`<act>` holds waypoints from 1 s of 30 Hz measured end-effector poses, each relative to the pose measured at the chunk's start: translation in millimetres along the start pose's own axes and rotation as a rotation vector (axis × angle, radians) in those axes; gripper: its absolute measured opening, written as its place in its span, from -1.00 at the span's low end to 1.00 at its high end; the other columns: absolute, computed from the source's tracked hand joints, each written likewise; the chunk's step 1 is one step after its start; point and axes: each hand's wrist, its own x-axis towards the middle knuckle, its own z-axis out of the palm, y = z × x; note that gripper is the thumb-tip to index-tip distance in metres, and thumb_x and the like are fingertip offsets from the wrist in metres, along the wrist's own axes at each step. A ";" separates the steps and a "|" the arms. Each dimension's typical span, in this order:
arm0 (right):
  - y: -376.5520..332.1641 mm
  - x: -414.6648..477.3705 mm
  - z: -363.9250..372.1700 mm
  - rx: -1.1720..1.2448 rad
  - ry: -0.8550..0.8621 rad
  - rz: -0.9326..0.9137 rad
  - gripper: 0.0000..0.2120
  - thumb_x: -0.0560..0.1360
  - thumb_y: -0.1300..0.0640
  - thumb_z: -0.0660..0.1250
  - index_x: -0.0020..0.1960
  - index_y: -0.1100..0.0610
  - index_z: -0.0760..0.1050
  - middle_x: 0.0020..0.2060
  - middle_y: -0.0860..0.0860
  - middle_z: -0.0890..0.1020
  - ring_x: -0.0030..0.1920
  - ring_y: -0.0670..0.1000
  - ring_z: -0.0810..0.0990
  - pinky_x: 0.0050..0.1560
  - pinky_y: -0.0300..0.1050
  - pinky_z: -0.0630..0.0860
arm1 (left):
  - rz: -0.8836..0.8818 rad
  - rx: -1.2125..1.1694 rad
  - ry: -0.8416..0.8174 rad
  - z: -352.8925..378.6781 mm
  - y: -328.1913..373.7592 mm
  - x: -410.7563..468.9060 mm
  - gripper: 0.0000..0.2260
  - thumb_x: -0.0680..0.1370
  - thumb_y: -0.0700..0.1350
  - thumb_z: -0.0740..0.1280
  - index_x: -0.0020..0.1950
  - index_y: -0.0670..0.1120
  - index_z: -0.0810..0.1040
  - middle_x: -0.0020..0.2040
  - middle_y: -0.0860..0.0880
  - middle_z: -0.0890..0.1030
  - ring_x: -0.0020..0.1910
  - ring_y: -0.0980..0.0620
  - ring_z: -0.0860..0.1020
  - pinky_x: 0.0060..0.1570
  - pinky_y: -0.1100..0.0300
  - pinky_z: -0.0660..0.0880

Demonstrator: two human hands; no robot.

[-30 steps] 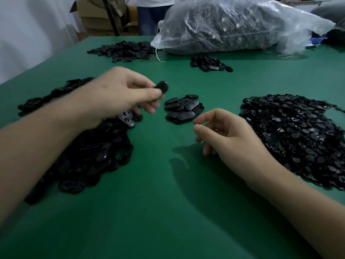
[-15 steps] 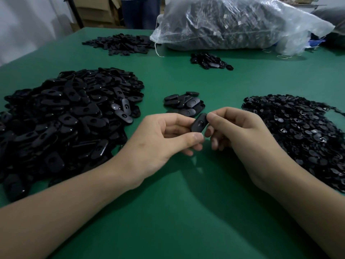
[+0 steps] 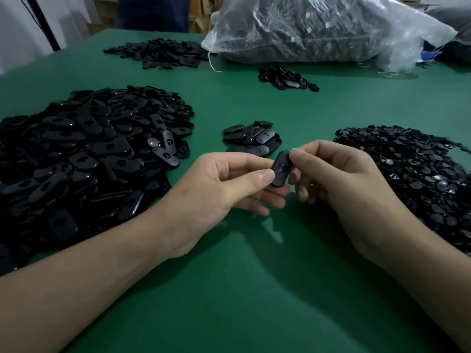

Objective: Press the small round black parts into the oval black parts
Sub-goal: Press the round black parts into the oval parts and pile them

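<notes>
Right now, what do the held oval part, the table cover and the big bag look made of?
The oval part looks like moulded plastic, black with dull sheen. The table cover is matte green, felt or rubber mat, unclear. The bag is thin clear plastic film, crinkled, glossy.

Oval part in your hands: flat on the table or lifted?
Lifted. The oval part stands on end above the table, pinched between the left hand and right hand.
</notes>
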 end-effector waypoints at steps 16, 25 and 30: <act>-3.5 14.5 -44.8 -1.332 0.187 -0.045 -0.74 0.54 -0.15 0.37 0.10 -0.03 0.68 0.06 0.04 0.57 0.19 0.17 0.45 0.18 0.15 0.46 | -0.023 -0.023 0.065 2.5 0.9 -1.3 -0.89 0.61 -0.25 0.36 0.06 -0.18 0.67 -0.09 -0.15 0.76 -0.11 -0.08 0.76 -0.19 0.25 0.64; -4.9 15.0 -45.5 -1.271 0.211 -0.061 -0.94 0.53 -0.02 0.44 -0.06 -0.05 0.66 -0.07 -0.01 0.56 0.11 0.15 0.51 0.14 0.19 0.50 | -0.022 -0.024 0.071 3.0 1.1 -1.4 -0.90 0.61 -0.25 0.36 0.08 -0.20 0.66 -0.09 -0.15 0.76 -0.11 -0.08 0.76 -0.18 0.25 0.64; -3.4 15.8 -45.7 -1.240 0.219 -0.107 -0.95 0.51 0.02 0.47 -0.10 -0.04 0.63 -0.11 -0.02 0.58 0.07 0.14 0.51 0.10 0.19 0.52 | -0.030 -0.020 0.068 2.1 1.5 -1.5 -0.87 0.62 -0.24 0.36 0.12 -0.22 0.65 -0.07 -0.14 0.76 -0.09 -0.08 0.76 -0.16 0.24 0.64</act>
